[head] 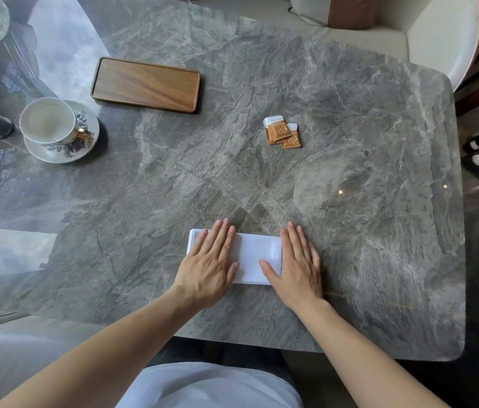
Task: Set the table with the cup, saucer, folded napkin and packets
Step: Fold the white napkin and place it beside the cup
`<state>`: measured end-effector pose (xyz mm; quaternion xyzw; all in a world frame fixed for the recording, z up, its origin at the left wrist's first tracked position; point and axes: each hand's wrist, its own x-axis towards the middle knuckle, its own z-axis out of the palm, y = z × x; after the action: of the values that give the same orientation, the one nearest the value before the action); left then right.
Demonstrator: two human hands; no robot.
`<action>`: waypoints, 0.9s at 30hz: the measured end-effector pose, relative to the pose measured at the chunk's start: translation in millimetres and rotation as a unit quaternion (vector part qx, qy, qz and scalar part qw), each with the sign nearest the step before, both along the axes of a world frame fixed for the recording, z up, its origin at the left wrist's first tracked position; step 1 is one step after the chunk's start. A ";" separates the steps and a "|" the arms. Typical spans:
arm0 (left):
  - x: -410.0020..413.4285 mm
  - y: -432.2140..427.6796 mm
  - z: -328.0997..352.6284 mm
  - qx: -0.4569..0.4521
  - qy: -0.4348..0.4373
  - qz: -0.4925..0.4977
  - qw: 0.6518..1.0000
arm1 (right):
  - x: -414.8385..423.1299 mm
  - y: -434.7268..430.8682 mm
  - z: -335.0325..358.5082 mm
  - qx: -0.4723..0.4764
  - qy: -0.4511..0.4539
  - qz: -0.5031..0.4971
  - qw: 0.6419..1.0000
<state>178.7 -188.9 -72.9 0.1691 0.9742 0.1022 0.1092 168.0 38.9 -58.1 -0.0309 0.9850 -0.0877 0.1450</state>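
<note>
Cup (47, 120): white, with a gold handle. It sits on the saucer at about 10 o'clock on the tabletop (350, 201). It looks empty.
Saucer (64, 151): white with dark flowers, under the cup, close to the left edge.
Tray (146, 84): a flat wooden tray at about 11 o'clock, just past the cup. Nothing lies on it.
Left hand (210, 265): flat, palm down, on the left end of the napkin. Its fingers (222, 235) are straight and close together, pressing and not gripping.
Napkin (257, 257): white and folded into a long shape. It lies at 6 o'clock, near the edge by the person, under both hands.
Right hand (298, 266): flat, palm down, at the right end of the napkin. The thumb lies on the paper. The other fingers are straight and close together, mostly on the stone just beside the napkin. They hold nothing.
Packets (282, 133): two small brown and white packets, one partly on top of the other. They lie at about 1 o'clock, well apart from the cup and the napkin.
Done so far: the napkin looks folded, and I think the hands are pressing it flat.
Left to do: I think the cup, saucer, napkin and packets still need to go to their proper spots. They are spread far apart now, so the job looks less than half done.
</note>
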 end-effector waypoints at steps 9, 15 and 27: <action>0.9 5.2 -11.9 -0.002 -0.033 -0.001 0.999 | -26.1 -12.9 10.6 -0.131 -0.023 -0.120 0.984; 0.5 5.9 -11.7 -0.005 -0.041 0.005 0.999 | -19.6 -14.0 17.8 -0.215 -0.112 -0.222 0.944; -7.0 24.6 6.4 0.036 -0.083 0.148 0.985 | -56.1 -43.0 37.8 -0.184 -0.054 -0.162 0.968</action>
<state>171.7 -164.3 -66.5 0.0176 0.9718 0.1659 0.1668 111.9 -4.1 -20.3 0.1073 0.9345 -0.2915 0.1737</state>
